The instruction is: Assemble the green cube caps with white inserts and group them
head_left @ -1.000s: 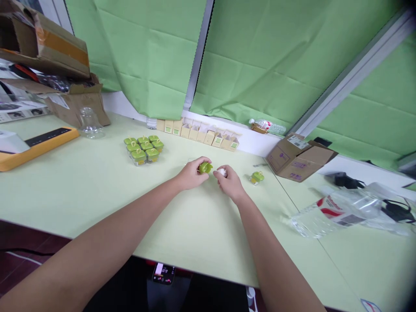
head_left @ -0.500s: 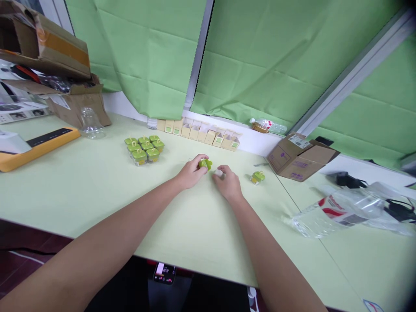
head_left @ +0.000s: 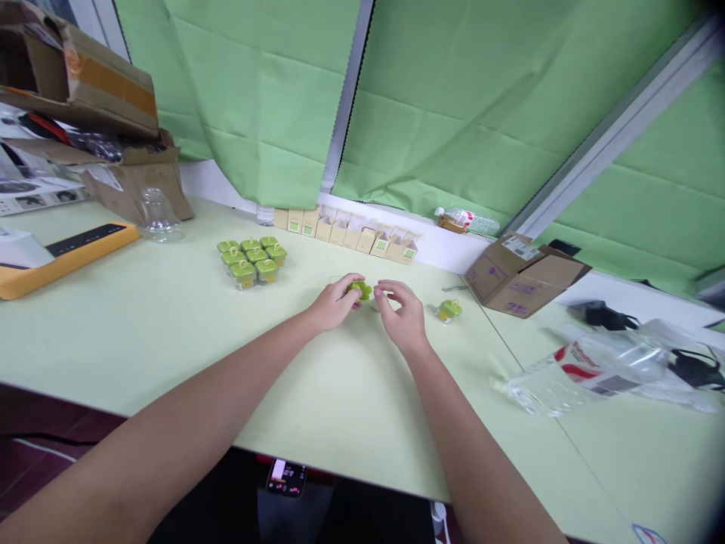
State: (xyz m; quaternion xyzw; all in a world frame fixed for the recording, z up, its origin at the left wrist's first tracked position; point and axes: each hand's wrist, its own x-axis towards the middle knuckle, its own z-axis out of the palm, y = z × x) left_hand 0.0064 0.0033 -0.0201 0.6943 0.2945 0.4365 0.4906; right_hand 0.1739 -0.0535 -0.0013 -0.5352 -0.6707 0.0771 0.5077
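My left hand (head_left: 335, 304) is closed around a small green lid (head_left: 361, 289), its flaps spread toward the right. Partly hidden behind that hand is a clear shape on the table, too faint to name. My right hand (head_left: 401, 310) has thumb and index finger close together by the lid's right edge. Something small and whitish shows under these fingers; whether they hold it is unclear. A small clear container with a green lid (head_left: 449, 310) stands to the right of my right hand. Several more green-lidded containers (head_left: 254, 261) stand grouped at the left.
A row of small beige cartons (head_left: 351, 233) lines the back wall. On the right are a cardboard box (head_left: 510, 279) and a large clear plastic bottle (head_left: 589, 366). At left stand a clear jar (head_left: 160, 217), a yellow-and-black device (head_left: 84, 249) and stacked cardboard boxes (head_left: 130, 177).
The fingers of my right hand have risen to the lid's edge, and the whitish piece formerly between them now shows lower. My left hand has tilted the lid slightly.
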